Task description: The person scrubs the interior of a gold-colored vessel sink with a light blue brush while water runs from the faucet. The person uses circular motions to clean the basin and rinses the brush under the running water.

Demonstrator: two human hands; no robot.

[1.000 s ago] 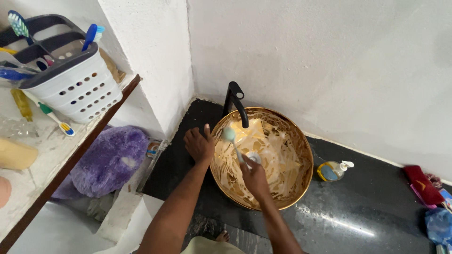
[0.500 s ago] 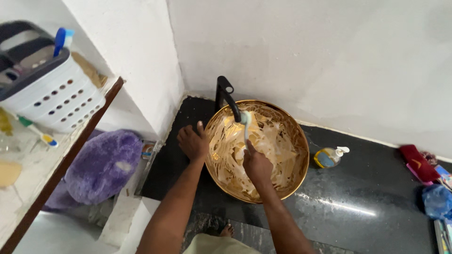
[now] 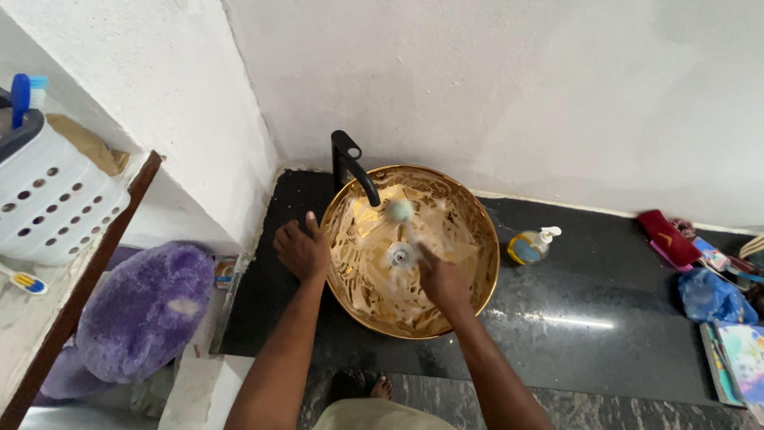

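Your brush (image 3: 400, 213) is smeared by motion; only its pale head reads, and your right hand (image 3: 442, 280) hides the handle and your grip on it. The white basket (image 3: 44, 195) is cut off by the left edge. The books (image 3: 736, 358) run off the right edge.

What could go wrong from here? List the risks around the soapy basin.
1. The gold basin is streaked with white foam, so the brush held in the right hand may skid and knock the black faucet.
2. The left hand braces at the basin's rim on the dark counter; splashed foam could make it slip.
3. The soap dispenser bottle stands close beside the basin, where a wide stroke could topple it.
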